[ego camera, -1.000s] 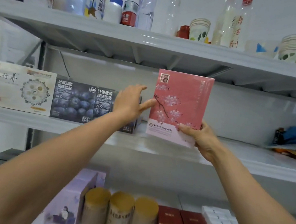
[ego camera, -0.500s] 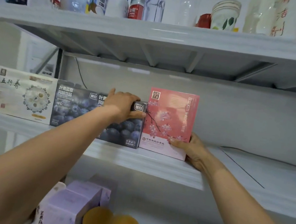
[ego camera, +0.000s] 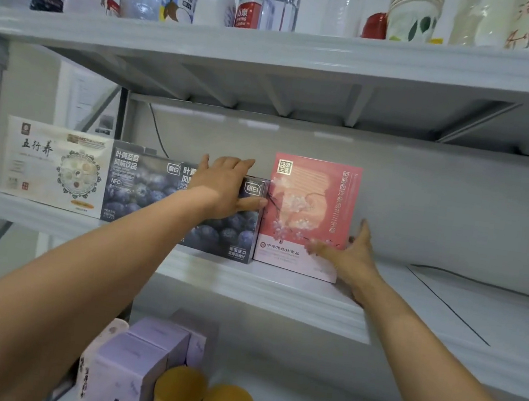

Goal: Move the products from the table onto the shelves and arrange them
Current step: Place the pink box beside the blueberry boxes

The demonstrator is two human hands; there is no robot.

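Note:
A pink box with blossom print point(ego camera: 308, 213) stands upright on the middle shelf point(ego camera: 278, 289), pressed against a dark blueberry drink box point(ego camera: 228, 232). My left hand point(ego camera: 224, 185) lies flat over the top front of that blueberry box, thumb touching the pink box's left edge. My right hand point(ego camera: 350, 255) holds the pink box at its lower right corner, fingers across the front and along the right side. A second blueberry box point(ego camera: 141, 184) and a white box with a round emblem point(ego camera: 55, 166) stand further left on the same shelf.
The top shelf point(ego camera: 276, 47) carries bottles, a pump dispenser and paper cups. On the lower shelf stand lilac cartons point(ego camera: 134, 361) and yellow-lidded tins point(ego camera: 181, 388). A dark cable point(ego camera: 447, 308) runs over the bare shelf to the right of the pink box.
The pink box went from held in the air to standing on the middle shelf against the blueberry box. My left hand moved onto the blueberry box; my right hand slid toward the pink box's right side.

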